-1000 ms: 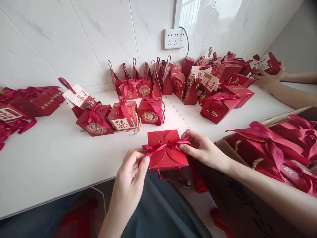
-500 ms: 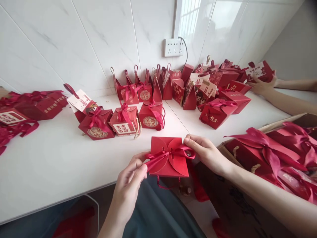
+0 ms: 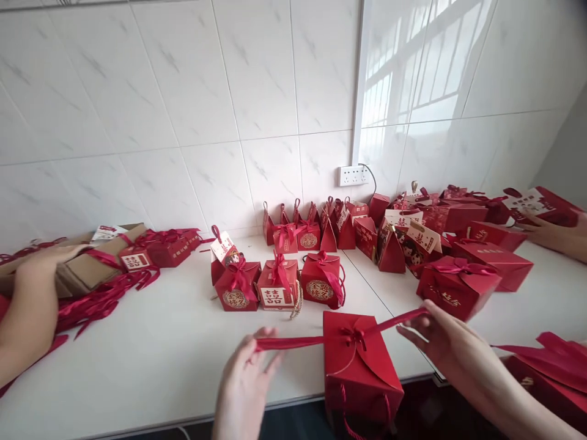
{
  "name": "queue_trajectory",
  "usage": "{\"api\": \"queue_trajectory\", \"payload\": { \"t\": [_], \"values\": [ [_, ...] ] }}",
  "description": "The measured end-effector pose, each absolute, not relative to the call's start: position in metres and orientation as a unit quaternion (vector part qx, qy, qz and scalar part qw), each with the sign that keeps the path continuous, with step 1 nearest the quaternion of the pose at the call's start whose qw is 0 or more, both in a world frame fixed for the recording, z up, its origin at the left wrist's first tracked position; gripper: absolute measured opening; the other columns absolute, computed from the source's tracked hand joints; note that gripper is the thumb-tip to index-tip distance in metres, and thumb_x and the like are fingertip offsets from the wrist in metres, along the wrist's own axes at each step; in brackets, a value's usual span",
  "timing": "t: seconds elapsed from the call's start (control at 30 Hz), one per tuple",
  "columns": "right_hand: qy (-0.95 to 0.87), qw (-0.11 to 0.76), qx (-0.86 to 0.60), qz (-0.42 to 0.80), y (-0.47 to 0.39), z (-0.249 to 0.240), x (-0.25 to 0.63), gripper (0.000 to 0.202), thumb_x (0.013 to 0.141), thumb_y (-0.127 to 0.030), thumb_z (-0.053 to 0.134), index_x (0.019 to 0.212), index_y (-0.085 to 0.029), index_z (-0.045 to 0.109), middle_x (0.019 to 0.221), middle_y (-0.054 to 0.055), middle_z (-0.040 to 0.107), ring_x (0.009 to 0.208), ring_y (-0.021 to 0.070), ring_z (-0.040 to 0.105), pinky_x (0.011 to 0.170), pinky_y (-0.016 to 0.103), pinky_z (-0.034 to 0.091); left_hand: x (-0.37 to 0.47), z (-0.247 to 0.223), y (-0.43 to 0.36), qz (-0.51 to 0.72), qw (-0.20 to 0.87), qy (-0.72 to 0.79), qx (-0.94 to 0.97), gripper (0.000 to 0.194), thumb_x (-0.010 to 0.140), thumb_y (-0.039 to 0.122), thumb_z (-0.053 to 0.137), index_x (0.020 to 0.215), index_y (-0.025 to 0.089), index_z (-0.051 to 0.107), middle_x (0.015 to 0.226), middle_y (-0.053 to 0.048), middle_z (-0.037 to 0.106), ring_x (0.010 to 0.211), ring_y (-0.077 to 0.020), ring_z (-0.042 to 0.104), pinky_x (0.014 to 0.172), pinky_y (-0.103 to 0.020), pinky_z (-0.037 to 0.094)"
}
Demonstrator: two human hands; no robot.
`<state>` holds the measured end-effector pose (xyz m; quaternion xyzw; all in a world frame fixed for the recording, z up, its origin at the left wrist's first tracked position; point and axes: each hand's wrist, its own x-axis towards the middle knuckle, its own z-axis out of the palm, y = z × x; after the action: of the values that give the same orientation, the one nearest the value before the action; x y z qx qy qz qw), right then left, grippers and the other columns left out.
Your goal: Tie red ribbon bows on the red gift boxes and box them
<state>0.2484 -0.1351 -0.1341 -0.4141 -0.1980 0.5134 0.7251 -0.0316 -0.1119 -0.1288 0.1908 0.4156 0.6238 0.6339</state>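
A red gift box with overlapping rounded top flaps stands at the front edge of the table, its twisted cord handle hanging down the near side. Through the slots in its lid runs a red ribbon, gathered at a knot in the middle. My left hand pinches the ribbon's left end, out to the side of the box. The right end is pinched between thumb and finger of my right hand. Both lengths look taut.
Three ribboned boxes stand in a row behind. Peaked boxes line the wall, with more piled rightward. A co-worker's arm reaches over a carton at left; another hand holds a box at right. A power strip is on the wall.
The ribbon's right loop has given way to a straight, stretched length. My hands have spread apart. The view has tilted up, and a co-worker's arm has come in at left.
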Motion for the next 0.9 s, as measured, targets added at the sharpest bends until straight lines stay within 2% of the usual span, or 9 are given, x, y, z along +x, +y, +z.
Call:
{"api": "queue_trajectory", "payload": {
  "t": [0.1, 0.2, 0.3, 0.4, 0.53, 0.63, 0.73, 0.83, 0.9],
  "values": [
    [-0.143, 0.782, -0.38, 0.473, -0.128, -0.139, 0.267, 0.014, 0.071, -0.028, 0.074, 0.064, -0.024, 0.062, 0.058, -0.004, 0.061, 0.06, 0.0132, 0.065, 0.072, 0.027, 0.063, -0.066, -0.118, -0.098, 0.694, 0.547, 0.447, 0.136, 0.008, 0.079, 0.024, 0.051, 0.077, 0.022, 0.058, 0.086, -0.004, 0.065, 0.098, -0.0205, 0.064, 0.091, -0.044, 0.053],
    [-0.129, 0.811, -0.378, 0.428, -0.131, -0.133, 0.268, 0.014, 0.077, -0.027, 0.069, 0.064, -0.024, 0.063, 0.062, -0.001, 0.064, 0.076, 0.0189, 0.071, 0.08, 0.033, 0.062, -0.084, -0.109, -0.093, 0.731, 0.493, 0.45, 0.144, 0.003, 0.078, 0.025, 0.053, 0.076, 0.024, 0.055, 0.078, -0.002, 0.062, 0.088, -0.0193, 0.064, 0.089, -0.041, 0.054],
    [-0.162, 0.814, -0.373, 0.413, -0.137, -0.119, 0.254, 0.014, 0.077, -0.031, 0.069, 0.066, -0.023, 0.065, 0.069, 0.002, 0.068, 0.092, 0.0246, 0.07, 0.09, 0.041, 0.057, -0.083, -0.106, -0.095, 0.721, 0.506, 0.438, 0.18, 0.006, 0.076, 0.027, 0.055, 0.073, 0.023, 0.053, 0.074, 0.0, 0.061, 0.078, -0.0177, 0.063, 0.078, -0.037, 0.057],
    [-0.224, 0.813, -0.373, 0.388, -0.141, -0.109, 0.242, 0.02, 0.073, -0.037, 0.073, 0.067, -0.021, 0.063, 0.072, 0.001, 0.069, 0.096, 0.0264, 0.069, 0.095, 0.045, 0.053, -0.079, -0.109, -0.096, 0.698, 0.521, 0.432, 0.233, 0.014, 0.072, 0.029, 0.06, 0.065, 0.021, 0.051, 0.067, 0.001, 0.057, 0.072, -0.0161, 0.061, 0.072, -0.033, 0.056],
    [-0.316, 0.779, -0.413, 0.351, -0.143, -0.113, 0.241, 0.031, 0.069, -0.047, 0.075, 0.068, -0.02, 0.061, 0.073, 0.001, 0.068, 0.098, 0.0272, 0.068, 0.095, 0.046, 0.052, -0.081, -0.125, -0.091, 0.667, 0.459, 0.482, 0.336, 0.025, 0.067, 0.039, 0.064, 0.062, 0.019, 0.048, 0.075, -0.003, 0.059, 0.089, -0.0241, 0.061, 0.084, -0.041, 0.052],
    [-0.394, 0.714, -0.446, 0.369, -0.145, -0.121, 0.239, 0.033, 0.077, -0.05, 0.067, 0.07, -0.02, 0.056, 0.077, 0.001, 0.067, 0.099, 0.0252, 0.067, 0.094, 0.044, 0.052, -0.074, -0.138, -0.092, 0.657, 0.317, 0.557, 0.396, 0.032, 0.068, 0.042, 0.064, 0.088, 0.02, 0.052, 0.108, -0.008, 0.057, 0.111, -0.0294, 0.053, 0.098, -0.049, 0.042],
    [-0.487, 0.652, -0.459, 0.356, -0.149, -0.122, 0.23, 0.03, 0.082, -0.049, 0.062, 0.08, -0.022, 0.051, 0.09, 0.003, 0.065, 0.104, 0.0235, 0.064, 0.093, 0.045, 0.052, -0.046, -0.141, -0.106, 0.64, 0.115, 0.546, 0.529, 0.044, 0.074, 0.034, 0.064, 0.112, 0.023, 0.044, 0.132, -0.012, 0.042, 0.127, -0.028, 0.041, 0.106, -0.048, 0.035],
    [-0.561, 0.633, -0.472, 0.248, -0.153, -0.118, 0.222, 0.029, 0.084, -0.047, 0.061, 0.097, -0.026, 0.045, 0.106, 0.006, 0.058, 0.107, 0.0219, 0.059, 0.088, 0.043, 0.053, -0.008, -0.128, -0.12, 0.496, 0.114, 0.407, 0.759, 0.019, 0.086, 0.026, 0.052, 0.105, 0.025, 0.052, 0.125, -0.009, 0.05, 0.126, -0.0242, 0.044, 0.105, -0.044, 0.037],
    [-0.617, 0.6, -0.486, 0.147, -0.155, -0.113, 0.217, 0.024, 0.087, -0.041, 0.058, 0.101, -0.027, 0.045, 0.105, 0.006, 0.053, 0.103, 0.0211, 0.058, 0.083, 0.04, 0.053, 0.012, -0.117, -0.123, 0.404, 0.121, 0.391, 0.818, 0.019, 0.086, 0.027, 0.052, 0.105, 0.024, 0.054, 0.124, -0.009, 0.051, 0.125, -0.026, 0.044, 0.103, -0.045, 0.038]
  ]
}}
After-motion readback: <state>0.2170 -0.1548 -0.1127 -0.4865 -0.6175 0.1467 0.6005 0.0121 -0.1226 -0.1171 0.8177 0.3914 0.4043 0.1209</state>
